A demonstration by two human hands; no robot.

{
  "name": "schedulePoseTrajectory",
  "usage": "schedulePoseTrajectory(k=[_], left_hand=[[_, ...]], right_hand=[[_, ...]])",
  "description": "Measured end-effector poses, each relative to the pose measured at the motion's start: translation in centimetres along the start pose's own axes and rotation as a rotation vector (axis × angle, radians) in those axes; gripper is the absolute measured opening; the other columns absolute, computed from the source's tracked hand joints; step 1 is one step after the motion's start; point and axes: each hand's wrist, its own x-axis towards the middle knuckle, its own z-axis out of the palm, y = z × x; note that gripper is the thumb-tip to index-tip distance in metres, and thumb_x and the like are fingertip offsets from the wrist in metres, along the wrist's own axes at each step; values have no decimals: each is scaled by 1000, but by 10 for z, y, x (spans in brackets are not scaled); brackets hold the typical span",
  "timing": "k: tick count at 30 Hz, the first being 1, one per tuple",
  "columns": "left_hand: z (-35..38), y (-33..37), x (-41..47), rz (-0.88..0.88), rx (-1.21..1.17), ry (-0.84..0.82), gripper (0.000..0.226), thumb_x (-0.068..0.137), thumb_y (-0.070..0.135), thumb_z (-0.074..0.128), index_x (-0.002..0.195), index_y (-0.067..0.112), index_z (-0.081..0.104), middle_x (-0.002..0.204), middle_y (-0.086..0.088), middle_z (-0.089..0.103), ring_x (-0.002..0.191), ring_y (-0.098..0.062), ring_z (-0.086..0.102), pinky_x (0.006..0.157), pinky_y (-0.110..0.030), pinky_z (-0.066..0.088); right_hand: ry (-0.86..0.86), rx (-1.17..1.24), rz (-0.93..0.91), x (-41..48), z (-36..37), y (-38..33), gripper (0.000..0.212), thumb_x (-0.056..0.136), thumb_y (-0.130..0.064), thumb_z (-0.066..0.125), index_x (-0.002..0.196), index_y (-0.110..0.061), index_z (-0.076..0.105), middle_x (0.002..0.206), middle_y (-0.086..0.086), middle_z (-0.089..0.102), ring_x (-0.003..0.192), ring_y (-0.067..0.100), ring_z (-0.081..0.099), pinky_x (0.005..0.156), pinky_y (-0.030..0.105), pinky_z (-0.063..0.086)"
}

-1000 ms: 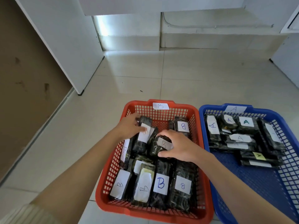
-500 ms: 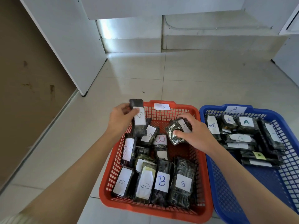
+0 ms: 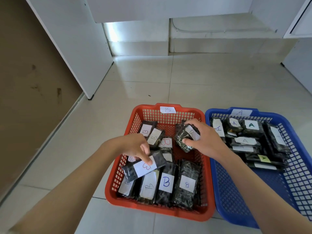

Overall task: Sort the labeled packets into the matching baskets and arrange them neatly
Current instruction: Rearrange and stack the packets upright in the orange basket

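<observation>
A red basket (image 3: 206,183) tagged B holds several dark packets with white B labels; a neat row (image 3: 166,183) stands along its near side. My left hand (image 3: 135,146) pinches a B packet (image 3: 143,168) lying crosswise over the near-left row. My right hand (image 3: 202,138) grips another B packet (image 3: 184,138) above the basket's far right. The blue basket (image 3: 224,183) tagged A sits to the right with A packets (image 3: 244,141) piled at its far end.
Both baskets rest on a pale tiled floor (image 3: 211,81). A white cabinet panel (image 3: 76,48) stands at the far left, with a brown wall (image 3: 25,81) beside it and white cabinet doors (image 3: 298,65) at the right.
My left hand brought its packet down from above the far-left rim to the near-left row, turned crosswise. My right hand stays at the far right with its packet.
</observation>
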Motion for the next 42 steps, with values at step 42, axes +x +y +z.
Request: schedulePoseTrajectory(k=[42], left_hand=[[21,60,73,202,-186,84,28,84,39,66,80,13,73,97,-6,72,88,-22,66,94,-40,49]], right_hand=[[297,210,42,-2,-19,12,42,80,-30,70,116,-35,48,106,-12,59,102,12,55,83,28,46]])
